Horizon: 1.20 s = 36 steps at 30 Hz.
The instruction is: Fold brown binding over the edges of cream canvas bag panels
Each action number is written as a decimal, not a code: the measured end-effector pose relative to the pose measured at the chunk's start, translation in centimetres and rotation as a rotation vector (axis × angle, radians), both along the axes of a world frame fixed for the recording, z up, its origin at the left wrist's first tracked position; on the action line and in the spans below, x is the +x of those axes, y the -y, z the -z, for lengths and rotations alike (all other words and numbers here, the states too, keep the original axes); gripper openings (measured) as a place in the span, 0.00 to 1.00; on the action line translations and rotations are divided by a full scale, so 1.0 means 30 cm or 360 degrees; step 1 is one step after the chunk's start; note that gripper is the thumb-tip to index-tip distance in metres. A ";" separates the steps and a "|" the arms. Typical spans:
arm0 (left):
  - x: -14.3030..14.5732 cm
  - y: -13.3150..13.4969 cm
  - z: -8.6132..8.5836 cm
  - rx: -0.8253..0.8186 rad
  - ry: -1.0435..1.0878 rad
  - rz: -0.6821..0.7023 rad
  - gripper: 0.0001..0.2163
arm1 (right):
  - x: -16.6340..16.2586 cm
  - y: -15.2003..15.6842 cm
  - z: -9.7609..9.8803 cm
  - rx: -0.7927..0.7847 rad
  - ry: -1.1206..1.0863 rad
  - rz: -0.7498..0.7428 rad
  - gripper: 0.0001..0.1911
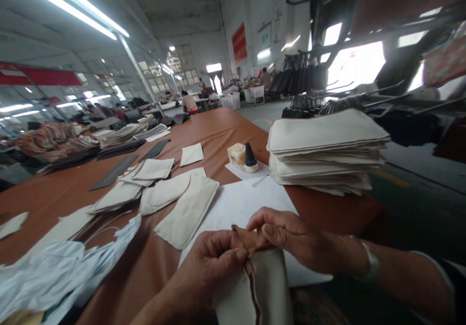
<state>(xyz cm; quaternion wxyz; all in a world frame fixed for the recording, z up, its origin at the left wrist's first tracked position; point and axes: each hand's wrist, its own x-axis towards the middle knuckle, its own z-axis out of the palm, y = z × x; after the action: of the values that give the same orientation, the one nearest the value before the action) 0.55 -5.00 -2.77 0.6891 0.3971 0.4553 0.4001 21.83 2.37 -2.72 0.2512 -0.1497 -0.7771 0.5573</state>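
Note:
Both of my hands pinch a cream fabric pouch (pixel 267 286) with a brown zipper edge, held low at the table's near edge. My left hand (pixel 211 259) grips the pouch's top from the left, thumb pressed on the seam. My right hand (pixel 291 240) pinches the brown zipper end from the right, and a bracelet sits on its wrist. A white paper sheet (pixel 243 201) lies on the brown table (pixel 214 128) just beyond my hands.
Several cream fabric pieces (pixel 187 211) lie spread to the left. A tall stack of cream pouches (pixel 325 150) sits at the right edge. A small black cone and a yellowish block (pixel 242 156) stand behind the paper. Crumpled plastic (pixel 54 271) lies near left. People work at far tables.

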 end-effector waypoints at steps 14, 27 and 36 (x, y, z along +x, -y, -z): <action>0.024 0.001 -0.036 0.0400 -0.0516 0.0046 0.19 | -0.020 -0.043 -0.019 0.0270 0.0126 -0.0175 0.20; -0.018 0.015 -0.110 0.0098 -0.0345 0.0213 0.09 | -0.027 -0.053 -0.028 -0.0120 0.0027 -0.0317 0.22; 0.023 0.018 -0.107 0.0001 -0.0120 0.0125 0.18 | -0.033 -0.044 -0.037 -0.0099 0.0108 -0.0313 0.15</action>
<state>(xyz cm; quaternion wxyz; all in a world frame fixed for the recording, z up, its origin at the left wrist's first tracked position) 1.24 -5.53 0.45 0.6866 0.4296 0.4650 0.3575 20.83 3.70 -1.60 0.1640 -0.0993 -0.7785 0.5977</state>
